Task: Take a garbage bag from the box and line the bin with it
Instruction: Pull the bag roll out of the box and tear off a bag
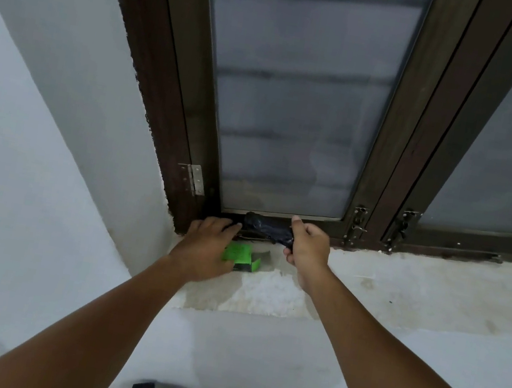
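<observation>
Head view: both arms reach to far window sill [402, 286]. Right hand [309, 243] clamped on black garbage bag roll [267, 228] lying against window frame [172, 78]. Left hand [208, 247], fingers spread, rests flat over green box [239, 257] on sill, just left of roll.

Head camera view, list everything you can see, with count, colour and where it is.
garbage bag roll: one, black, on the sill against the window frame
box: one, green, on the sill's left end
window panes: two, frosted grey, dark brown frame
hinge: one, silver, frame's lower left
latches: two, metal, bottom of frames
sill: one, whitish, below window
left hand: over the box
right hand: gripping the roll
</observation>
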The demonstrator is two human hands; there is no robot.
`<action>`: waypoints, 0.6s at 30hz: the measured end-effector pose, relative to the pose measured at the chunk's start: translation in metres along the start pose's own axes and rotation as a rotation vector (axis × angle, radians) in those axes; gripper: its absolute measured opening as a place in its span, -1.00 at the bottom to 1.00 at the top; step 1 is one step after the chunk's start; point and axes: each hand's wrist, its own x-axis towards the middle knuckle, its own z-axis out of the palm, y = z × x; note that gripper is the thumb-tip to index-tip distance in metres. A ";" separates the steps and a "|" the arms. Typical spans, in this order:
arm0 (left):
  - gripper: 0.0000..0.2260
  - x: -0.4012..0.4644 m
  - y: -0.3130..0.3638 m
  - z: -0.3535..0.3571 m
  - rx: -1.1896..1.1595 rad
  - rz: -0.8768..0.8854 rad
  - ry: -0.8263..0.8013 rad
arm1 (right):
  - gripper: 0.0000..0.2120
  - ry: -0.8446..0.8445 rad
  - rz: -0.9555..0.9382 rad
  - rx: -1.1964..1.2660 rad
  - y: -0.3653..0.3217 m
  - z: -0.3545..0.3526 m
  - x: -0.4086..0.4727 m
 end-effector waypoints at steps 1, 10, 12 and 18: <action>-0.44 0.001 0.002 -0.003 -0.126 0.006 0.121 | -0.65 -0.016 0.013 0.015 -0.001 0.005 -0.003; -0.84 0.017 0.036 -0.027 -1.252 -0.430 0.232 | -0.69 -0.265 -0.049 -0.061 -0.016 0.025 -0.024; -0.85 0.019 0.036 -0.026 -1.291 -0.449 0.212 | -0.64 -0.273 -0.051 -0.102 -0.018 0.026 -0.024; -0.67 0.020 0.042 -0.024 -1.222 -0.466 0.171 | -0.61 -0.262 0.006 -0.043 -0.025 0.028 -0.022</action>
